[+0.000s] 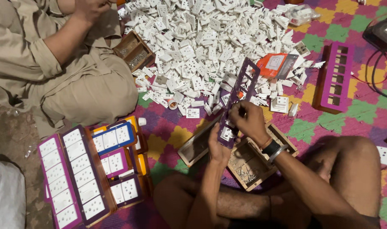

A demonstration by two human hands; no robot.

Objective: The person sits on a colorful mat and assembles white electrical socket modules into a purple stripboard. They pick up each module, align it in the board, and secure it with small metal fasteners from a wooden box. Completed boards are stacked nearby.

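Observation:
My left hand (219, 146) grips the near end of a long purple panel (243, 87) with a row of rectangular cut-outs, tilted up away from me. My right hand (249, 121) is closed over the panel's lower part, pressing a white socket piece (225, 134) there; a small dark tool seems to stick up between its fingers. Under my hands lie an open wooden box (197, 146) and a wooden tray of screws (247, 163). My bare crossed legs fill the bottom of the view.
A big heap of white sockets and switches (210, 46) covers the colourful mat. Another person in beige (62, 63) sits at the left by a small wooden screw tray (134, 51). Finished boards (79, 169) lie lower left; a purple frame on a wooden box (335, 78) lies right.

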